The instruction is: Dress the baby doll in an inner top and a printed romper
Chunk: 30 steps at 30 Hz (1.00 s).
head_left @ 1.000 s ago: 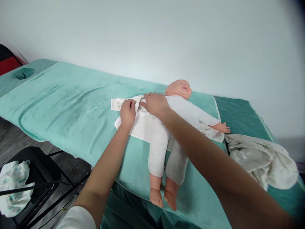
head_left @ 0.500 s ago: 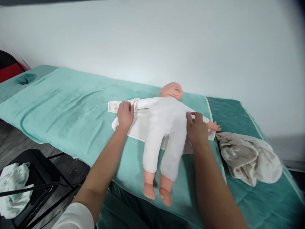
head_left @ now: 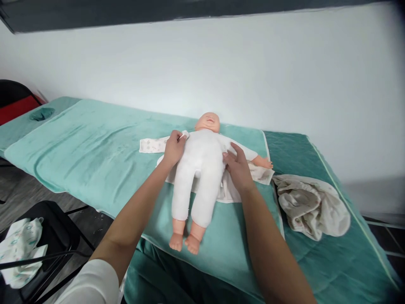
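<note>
A baby doll with a white cloth body lies on its back, its bare feet toward me. Under it is spread a pale baby shirt, one patterned sleeve stretched out on the left. My left hand is closed, pinching the shirt's white edge beside the doll's shoulder; the doll's arm on that side is hidden. My right hand rests against the doll's other side, below the armpit, thumb and fingers apart. The doll's arm on that side reaches out bare-handed above the shirt.
Green covers lie over the long bed against the wall. A crumpled pale cloth lies at right. On a black chair at lower left are patterned white cloths or diapers. A round hole shows at the bed's far left.
The doll has shifted left over the shirt and its head has turned more upright. My left hand has come to the doll's shoulder; my right hand moved left with its body. The view has tilted up.
</note>
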Each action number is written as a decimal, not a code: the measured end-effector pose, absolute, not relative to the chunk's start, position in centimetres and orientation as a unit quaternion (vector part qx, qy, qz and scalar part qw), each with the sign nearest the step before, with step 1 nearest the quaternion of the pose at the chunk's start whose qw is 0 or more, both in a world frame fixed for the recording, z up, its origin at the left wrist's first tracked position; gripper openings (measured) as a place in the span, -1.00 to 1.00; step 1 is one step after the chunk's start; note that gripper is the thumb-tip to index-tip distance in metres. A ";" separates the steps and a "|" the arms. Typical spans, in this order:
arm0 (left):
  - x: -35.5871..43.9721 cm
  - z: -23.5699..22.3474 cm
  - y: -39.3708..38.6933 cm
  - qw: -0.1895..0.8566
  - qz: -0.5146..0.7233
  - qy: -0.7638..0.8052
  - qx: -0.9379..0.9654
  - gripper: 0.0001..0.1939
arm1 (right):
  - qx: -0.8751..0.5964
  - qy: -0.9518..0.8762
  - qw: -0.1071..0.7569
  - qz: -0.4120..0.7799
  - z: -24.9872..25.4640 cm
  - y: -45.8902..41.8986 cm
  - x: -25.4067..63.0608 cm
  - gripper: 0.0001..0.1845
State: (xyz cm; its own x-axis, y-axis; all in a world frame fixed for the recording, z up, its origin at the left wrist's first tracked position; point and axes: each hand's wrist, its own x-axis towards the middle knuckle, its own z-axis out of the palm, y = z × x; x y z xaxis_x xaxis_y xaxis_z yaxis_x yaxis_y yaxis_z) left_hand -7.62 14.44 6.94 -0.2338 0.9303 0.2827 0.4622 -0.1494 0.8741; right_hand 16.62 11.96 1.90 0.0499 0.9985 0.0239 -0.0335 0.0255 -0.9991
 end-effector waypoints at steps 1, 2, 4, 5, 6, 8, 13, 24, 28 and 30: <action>-7.4 7.6 14.7 0.239 0.498 0.607 0.571 -0.88 | -0.488 -0.495 0.521 0.495 1.7 12.0 16.3 -0.01; -7.1 8.3 14.8 0.239 0.500 0.604 0.573 -0.88 | -0.477 -0.509 0.514 0.499 1.6 12.1 16.0 0.03; -6.7 9.5 14.9 0.236 0.500 0.593 0.586 -0.86 | -0.453 -0.541 0.497 0.505 1.4 12.2 15.5 0.08; -6.4 10.1 14.8 0.234 0.499 0.586 0.594 -0.86 | -0.442 -0.555 0.488 0.508 1.3 12.2 15.4 0.08; -6.2 10.6 14.6 0.232 0.493 0.582 0.604 -0.86 | -0.433 -0.565 0.480 0.513 1.3 12.2 15.2 0.07; -5.8 11.6 13.8 0.232 0.466 0.587 0.620 -0.86 | -0.426 -0.574 0.469 0.518 1.2 12.2 15.2 0.04; -5.6 14.5 10.3 0.411 0.397 0.557 0.603 -0.91 | -0.433 -0.590 0.465 0.498 0.8 12.3 15.5 -0.03; -8.7 11.1 5.3 0.451 0.527 0.477 0.541 -0.81 | -0.443 -0.591 0.462 0.491 0.6 12.5 15.6 0.02; -7.5 8.6 5.5 0.261 0.493 0.546 0.625 -0.77 | -0.442 -0.595 0.463 0.485 0.4 12.6 15.7 -0.03; -6.7 8.4 6.1 0.184 0.451 0.553 0.676 -0.75 | -0.443 -0.600 0.463 0.480 0.4 12.6 15.8 -0.05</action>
